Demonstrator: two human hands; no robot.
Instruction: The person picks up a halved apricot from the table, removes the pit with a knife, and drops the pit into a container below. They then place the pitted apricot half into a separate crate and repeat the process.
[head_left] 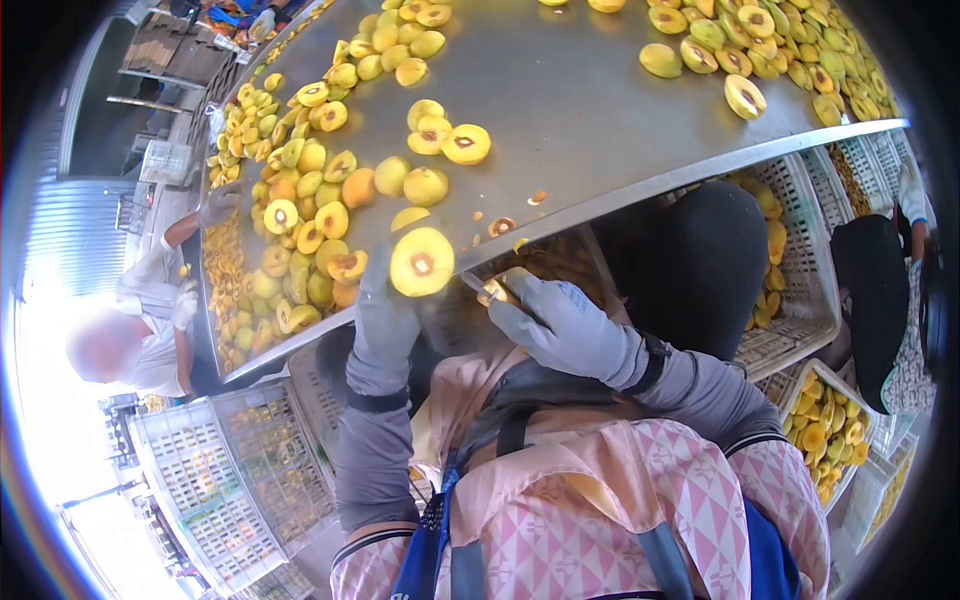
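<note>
My left hand [384, 325], in a grey-white glove, is closed on a yellow peach half [421, 263], its cut face and brown centre turned up. This is just over the near edge of the metal table [570, 130]. My right hand [565, 325], gloved too, grips a small metal-tipped tool [474, 284], which points toward the peach half; its exact shape is partly hidden by the fingers. Small brown and orange scraps [502, 227] lie on the table beyond both hands. Cut peaches [310, 215] are heaped left of my left hand.
More peach halves [745, 45] cover the table's far right. White plastic crates stand right [800, 260] and lower left [205, 490], some holding peaches. One co-worker [150, 300] stands at the left with gloved hands by the table; another person [895, 290] is at the far right.
</note>
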